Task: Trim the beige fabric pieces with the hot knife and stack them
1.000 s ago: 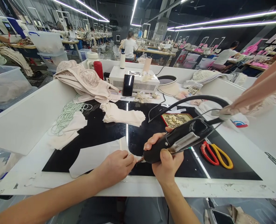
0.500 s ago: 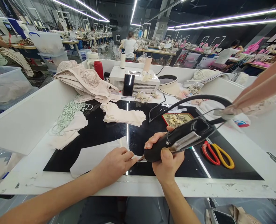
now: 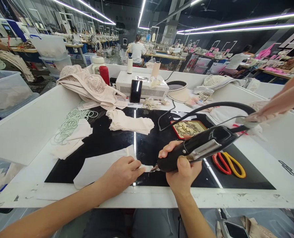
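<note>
My right hand [image 3: 184, 172] is wrapped around a black corded hand tool [image 3: 201, 143] with a metal lever and a thin pointed metal tip. That tip touches or nearly touches the end of a narrow white strip [image 3: 147, 168] on the black tabletop panel [image 3: 147, 148]. At the strip's other end, the fingers of my left hand [image 3: 125, 172] are closed, pinching or pressing it down. A larger pale cloth piece [image 3: 94, 168] lies flat beneath and beside my left hand; whether the strip belongs to it is hidden by my fingers.
Red and yellow-handled scissors [image 3: 228, 164] lie to the right, below a red-rimmed tray [image 3: 176, 131] of small pieces. Stacked beige cloth [image 3: 130, 122], green cord [image 3: 73, 124] and a phone [image 3: 136, 91] are further back. The tool's black cable [image 3: 219, 104] arcs over the table.
My right hand and the tool have moved slightly right, so the tip is further from my left fingers and more of the strip shows. My left hand has barely moved.
</note>
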`<act>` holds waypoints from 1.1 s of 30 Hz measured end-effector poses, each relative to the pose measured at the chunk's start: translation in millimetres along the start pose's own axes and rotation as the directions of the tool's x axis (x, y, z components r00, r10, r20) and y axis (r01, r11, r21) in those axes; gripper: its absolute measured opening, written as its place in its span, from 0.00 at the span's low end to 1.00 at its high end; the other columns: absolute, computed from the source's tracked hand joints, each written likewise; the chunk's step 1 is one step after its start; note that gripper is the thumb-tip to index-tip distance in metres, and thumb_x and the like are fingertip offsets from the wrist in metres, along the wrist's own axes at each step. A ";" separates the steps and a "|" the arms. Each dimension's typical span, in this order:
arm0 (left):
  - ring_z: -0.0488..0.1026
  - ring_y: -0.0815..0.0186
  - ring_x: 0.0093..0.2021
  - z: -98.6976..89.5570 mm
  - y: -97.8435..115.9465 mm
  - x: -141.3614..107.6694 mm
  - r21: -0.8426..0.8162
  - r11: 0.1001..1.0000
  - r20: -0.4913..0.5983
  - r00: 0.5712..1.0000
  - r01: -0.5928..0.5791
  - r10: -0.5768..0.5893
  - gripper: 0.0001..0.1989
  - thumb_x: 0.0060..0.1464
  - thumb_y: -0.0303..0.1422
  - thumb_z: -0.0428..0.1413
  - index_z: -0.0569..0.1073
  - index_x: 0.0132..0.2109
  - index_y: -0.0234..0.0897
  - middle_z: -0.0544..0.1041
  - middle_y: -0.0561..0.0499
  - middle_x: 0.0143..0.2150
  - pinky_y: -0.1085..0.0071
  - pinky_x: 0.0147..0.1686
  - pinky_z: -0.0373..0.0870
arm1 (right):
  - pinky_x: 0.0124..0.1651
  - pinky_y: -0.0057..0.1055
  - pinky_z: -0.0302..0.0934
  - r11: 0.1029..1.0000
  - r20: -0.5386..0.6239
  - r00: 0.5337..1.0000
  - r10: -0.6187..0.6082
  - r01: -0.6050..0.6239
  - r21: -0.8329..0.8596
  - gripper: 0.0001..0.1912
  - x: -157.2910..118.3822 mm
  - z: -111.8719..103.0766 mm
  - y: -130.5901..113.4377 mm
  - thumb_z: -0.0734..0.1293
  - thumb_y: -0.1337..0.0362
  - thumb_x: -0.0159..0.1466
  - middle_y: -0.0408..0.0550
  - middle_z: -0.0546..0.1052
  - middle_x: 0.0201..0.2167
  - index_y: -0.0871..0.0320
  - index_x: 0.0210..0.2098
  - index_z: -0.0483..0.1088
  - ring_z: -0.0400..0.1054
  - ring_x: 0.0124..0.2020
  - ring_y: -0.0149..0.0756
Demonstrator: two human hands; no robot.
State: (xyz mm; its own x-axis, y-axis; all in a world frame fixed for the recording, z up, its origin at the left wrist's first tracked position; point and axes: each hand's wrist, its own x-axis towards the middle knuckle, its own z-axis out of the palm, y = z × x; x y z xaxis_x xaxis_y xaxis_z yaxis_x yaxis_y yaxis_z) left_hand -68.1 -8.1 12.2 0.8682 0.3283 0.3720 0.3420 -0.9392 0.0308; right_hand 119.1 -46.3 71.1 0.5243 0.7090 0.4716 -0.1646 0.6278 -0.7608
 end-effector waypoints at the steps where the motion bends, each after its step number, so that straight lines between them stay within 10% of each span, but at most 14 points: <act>1: 0.69 0.60 0.36 0.2 -0.1 0.1 0.003 1.000 0.001 1.000 -0.001 0.001 0.12 0.67 0.19 0.55 0.72 0.53 0.35 0.75 0.50 0.41 0.62 0.37 0.69 | 0.29 0.34 0.69 1.000 -0.003 1.000 0.006 -0.006 -0.006 0.24 -0.1 -0.5 0.0 0.76 0.54 0.62 0.39 0.76 0.32 0.49 0.54 0.68 0.71 0.25 0.33; 33: 0.68 0.59 0.37 -9.4 -3.2 5.8 -0.007 1.000 0.115 0.993 0.006 -0.005 0.15 0.66 0.19 0.54 0.71 0.55 0.38 0.75 0.51 0.42 0.61 0.36 0.67 | 0.31 0.33 0.70 1.000 0.003 1.000 -0.017 0.017 0.017 0.23 -0.8 -1.1 4.5 0.76 0.54 0.63 0.40 0.76 0.33 0.48 0.54 0.69 0.71 0.26 0.31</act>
State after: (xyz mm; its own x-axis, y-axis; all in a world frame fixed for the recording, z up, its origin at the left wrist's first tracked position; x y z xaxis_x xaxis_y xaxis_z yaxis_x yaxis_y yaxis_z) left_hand -67.6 -4.1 23.0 0.9020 0.3423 0.2629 0.3445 -0.9380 0.0395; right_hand 118.9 -44.4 66.8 0.5244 0.6994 0.4857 -0.1699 0.6449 -0.7451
